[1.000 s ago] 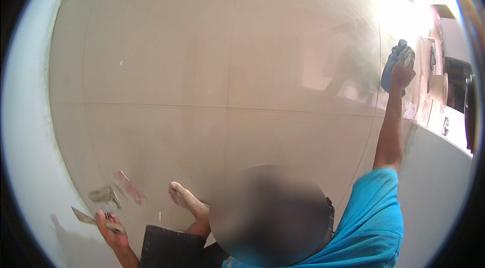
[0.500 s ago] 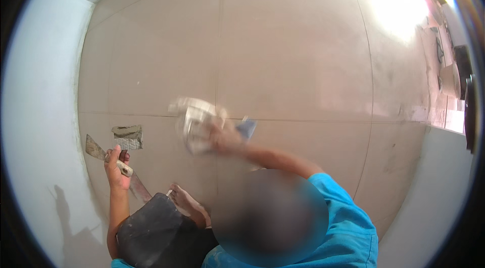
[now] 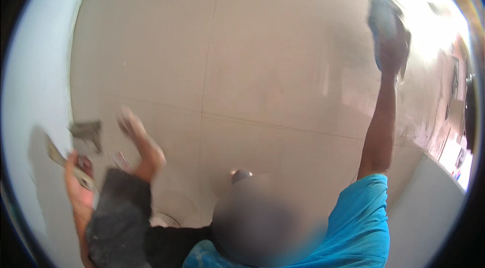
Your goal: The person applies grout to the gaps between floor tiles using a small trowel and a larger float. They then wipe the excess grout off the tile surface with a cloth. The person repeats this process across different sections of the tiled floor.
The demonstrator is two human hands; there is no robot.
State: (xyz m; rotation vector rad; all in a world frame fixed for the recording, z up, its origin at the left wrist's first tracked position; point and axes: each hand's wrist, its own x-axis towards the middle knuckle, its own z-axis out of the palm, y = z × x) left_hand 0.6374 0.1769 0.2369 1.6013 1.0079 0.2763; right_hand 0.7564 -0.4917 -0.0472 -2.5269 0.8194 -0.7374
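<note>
My left hand [image 3: 78, 187] is beside the left wall, its fingers closed round the pale handle of a putty knife [image 3: 55, 152]. The blade points up and away along the wall. My right arm is stretched far out to the upper right. There my right hand [image 3: 395, 56] is closed on a bunched pale cloth [image 3: 383, 18] over the floor, both smeared by motion. Next to my left hand, a small grey-brown rectangular piece [image 3: 87, 131] lies on the floor against the wall; its kind is unclear.
Large beige tiles [image 3: 273, 66] with thin joint lines cover the floor. White walls rise at the left [image 3: 38, 76] and lower right [image 3: 429, 192]. My bare foot [image 3: 139, 136] is left of centre. Various items [image 3: 457, 106] stand at the far right edge, near bright glare.
My right hand has swept the cloth from the middle of the floor to the far upper right. My left leg has stretched forward. The putty knife stays in my left hand.
</note>
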